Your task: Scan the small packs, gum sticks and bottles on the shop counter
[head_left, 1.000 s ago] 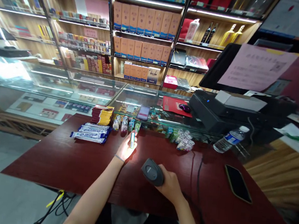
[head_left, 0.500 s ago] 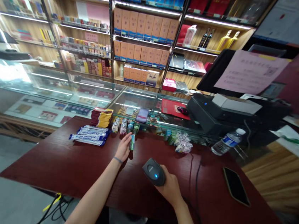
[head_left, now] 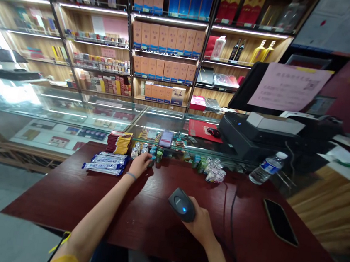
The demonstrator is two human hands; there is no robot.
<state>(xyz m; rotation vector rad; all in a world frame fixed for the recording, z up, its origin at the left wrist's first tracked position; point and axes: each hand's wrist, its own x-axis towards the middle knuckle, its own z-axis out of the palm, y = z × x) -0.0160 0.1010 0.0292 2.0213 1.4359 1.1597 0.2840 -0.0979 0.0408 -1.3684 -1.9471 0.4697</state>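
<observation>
My left hand (head_left: 139, 165) reaches over the far left part of the dark red table. Its fingers are closed around a small bottle with a bluish top (head_left: 152, 159), partly covered by the fingertips. Just beyond stand small clear-lidded jars (head_left: 136, 150) and a green-topped small bottle (head_left: 159, 154). A black barcode scanner (head_left: 182, 204) is gripped in my right hand (head_left: 202, 221), above the table's middle, with its blue light lit. Farther right sits a cluster of small jars (head_left: 215, 171) beside green small bottles (head_left: 201, 166).
Blue-and-white packets (head_left: 105, 163) and a stack of red-yellow packs (head_left: 119, 142) lie left. A water bottle (head_left: 267, 168), a phone (head_left: 280, 222) and a black cable (head_left: 232, 212) are on the right. A glass counter (head_left: 176, 120) borders the far edge.
My left hand has moved left and slightly away from me, toward the jars. The green small bottle held upright before is no longer raised. My right hand with the scanner has barely moved.
</observation>
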